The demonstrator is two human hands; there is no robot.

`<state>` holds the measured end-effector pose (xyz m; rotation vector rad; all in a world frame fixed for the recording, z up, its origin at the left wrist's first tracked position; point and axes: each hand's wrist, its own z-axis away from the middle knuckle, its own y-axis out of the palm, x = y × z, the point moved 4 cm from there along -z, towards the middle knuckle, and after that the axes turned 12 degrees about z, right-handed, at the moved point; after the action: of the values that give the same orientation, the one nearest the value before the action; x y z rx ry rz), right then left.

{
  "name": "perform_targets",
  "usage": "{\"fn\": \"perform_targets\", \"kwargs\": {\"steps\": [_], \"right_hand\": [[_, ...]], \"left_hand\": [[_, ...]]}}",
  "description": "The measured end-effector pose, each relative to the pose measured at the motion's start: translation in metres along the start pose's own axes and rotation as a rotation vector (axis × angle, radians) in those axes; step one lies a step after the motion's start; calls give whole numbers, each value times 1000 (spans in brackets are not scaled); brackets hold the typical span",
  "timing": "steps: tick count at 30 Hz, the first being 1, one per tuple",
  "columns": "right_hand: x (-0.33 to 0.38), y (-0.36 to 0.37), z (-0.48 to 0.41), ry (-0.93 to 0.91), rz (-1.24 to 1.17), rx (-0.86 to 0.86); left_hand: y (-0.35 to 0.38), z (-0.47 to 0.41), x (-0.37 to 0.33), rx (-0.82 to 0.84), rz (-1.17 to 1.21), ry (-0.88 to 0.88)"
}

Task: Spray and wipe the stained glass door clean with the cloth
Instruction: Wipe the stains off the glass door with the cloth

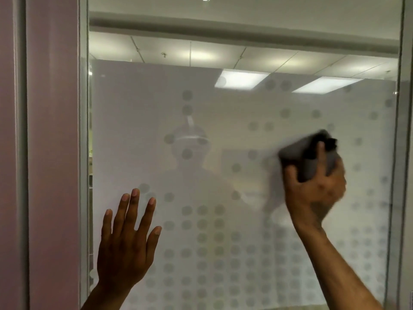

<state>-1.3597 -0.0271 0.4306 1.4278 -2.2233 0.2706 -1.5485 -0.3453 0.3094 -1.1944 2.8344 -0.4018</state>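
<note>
Left hand [127, 245] raised with fingers [134, 211] spread; right hand [315, 189] raised, clenched.

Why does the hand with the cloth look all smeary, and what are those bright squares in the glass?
In the head view, the right hand and the dark cloth are blurred, most likely from wiping fast, while the left hand, flat on the glass door, looks sharp. The bright squares are ceiling lights showing at the glass.

Right hand [315, 186] gripped a dark grey cloth [308, 157] against the frosted, dotted glass door [223, 130]. Left hand [127, 240] lay flat, fingers spread, lower left, near the frame [83, 153].
</note>
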Motion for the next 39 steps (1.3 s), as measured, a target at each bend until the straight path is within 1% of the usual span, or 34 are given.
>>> {"fn": "perform_targets", "kwargs": {"steps": [2,4,5,6,7,8,12,15,19,24,26,27,28,29,31,33,35,37,39], "right_hand": [[-7,5,-2,288,-20,-1],[8,11,-16,502,-31,-29],[21,14,-25,559,-38,-35],[37,16,-33,564,-43,-33],[54,18,-38,513,-41,-21],[75,19,-40,415,-33,-6],[165,13,-23,-87,-35,1],[201,10,8,-413,-86,63],[193,5,64,-827,-145,155],[142,4,101,-1128,-99,224],[124,3,99,-1205,-73,230],[117,3,91,-1199,-68,211],[112,2,78,-1147,-70,173],[104,2,60,-1047,-75,126],[81,4,20,-784,-63,57],[44,4,-12,-513,-13,45],[0,3,-24,-252,34,62],[-36,0,-15,-67,76,67],[-52,1,2,66,82,71]], "left_hand": [[0,0,0,-8,-1,2],[1,-1,0,-12,3,-1],[1,-1,1,-15,7,-4],[1,-1,1,-17,9,-3],[2,-1,1,-18,8,-1],[2,0,0,-20,10,2],[3,-1,0,-32,21,14],[3,1,1,-57,20,32],[5,4,0,-101,0,56],[5,4,0,-120,3,69],[5,4,0,-131,-8,87],[4,4,0,-132,-10,91],[3,4,-1,-131,-9,93],[2,3,-1,-128,-7,94],[1,2,-1,-121,2,92],[-1,2,-3,-112,15,85],[-1,2,-4,-105,3,83],[-1,1,-4,-103,0,73],[-1,1,-3,-102,2,61]]}}
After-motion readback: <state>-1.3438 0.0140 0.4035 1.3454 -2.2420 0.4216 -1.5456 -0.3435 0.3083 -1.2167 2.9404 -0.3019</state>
